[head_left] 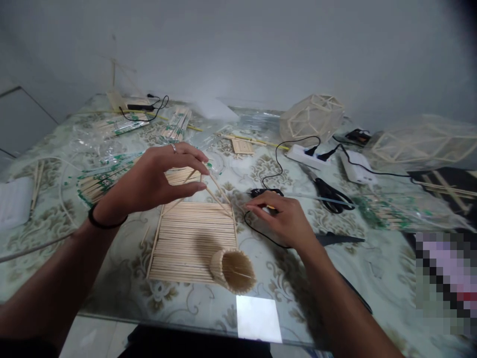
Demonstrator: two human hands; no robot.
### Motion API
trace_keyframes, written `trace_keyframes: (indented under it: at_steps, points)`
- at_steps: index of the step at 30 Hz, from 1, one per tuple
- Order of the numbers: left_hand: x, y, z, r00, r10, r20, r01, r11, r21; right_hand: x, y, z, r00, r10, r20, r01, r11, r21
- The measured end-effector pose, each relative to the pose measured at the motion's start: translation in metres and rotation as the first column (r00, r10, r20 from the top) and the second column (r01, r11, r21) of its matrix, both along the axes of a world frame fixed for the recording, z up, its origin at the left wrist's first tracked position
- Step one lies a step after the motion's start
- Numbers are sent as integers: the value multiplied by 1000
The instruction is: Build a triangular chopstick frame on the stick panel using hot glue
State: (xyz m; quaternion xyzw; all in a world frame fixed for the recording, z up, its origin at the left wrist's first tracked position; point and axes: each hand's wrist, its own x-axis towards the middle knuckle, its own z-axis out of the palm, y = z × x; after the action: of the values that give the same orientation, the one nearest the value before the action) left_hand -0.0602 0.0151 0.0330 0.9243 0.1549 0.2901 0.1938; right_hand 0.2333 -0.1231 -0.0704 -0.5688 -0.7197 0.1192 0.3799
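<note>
My left hand [167, 171] pinches the top of thin wooden sticks [218, 191] that slope down to the far corners of a flat stick panel [194, 248]. Thumb and fingertips meet close to the peak of this triangle. My right hand [281, 216] hovers just right of the panel with thumb and index finger pressed together; what they hold, if anything, is hidden. Directly behind it lies a black and yellow glue gun [266, 192], partly covered, a clear glue stick [316, 198] reaching rightward. A small round stick cup [234, 271] rests tilted at the panel's near right corner.
Black scissors [330, 194] lie right of the glue gun, near a white power strip [307, 156] with black cords. Bundled sticks [99, 184] in plastic are at the left. Stick-framed polyhedrons [313, 119] stand at the back. The table's glass edge [160, 325] runs along the front.
</note>
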Motion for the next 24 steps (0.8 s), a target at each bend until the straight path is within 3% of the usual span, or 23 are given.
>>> trace_keyframes:
  at_steps: [9, 13, 19, 24]
  points:
    - [0, -1, 1, 998, 38, -59, -41, 998, -56, 6, -5, 5, 997, -78, 20, 78, 996, -30]
    - [0, -5, 4, 999, 6, -50, -10, 998, -69, 16, -7, 2, 978, -194, 82, 200, 978, -66]
    - [1, -11, 7, 995, 46, -87, -55, 994, -99, 45, -7, -7, 854, -442, 275, 483, 870, -100]
    - [2, -11, 6, 994, 54, -96, -64, 993, -100, 63, -7, -24, 830, -461, 315, 541, 803, -251]
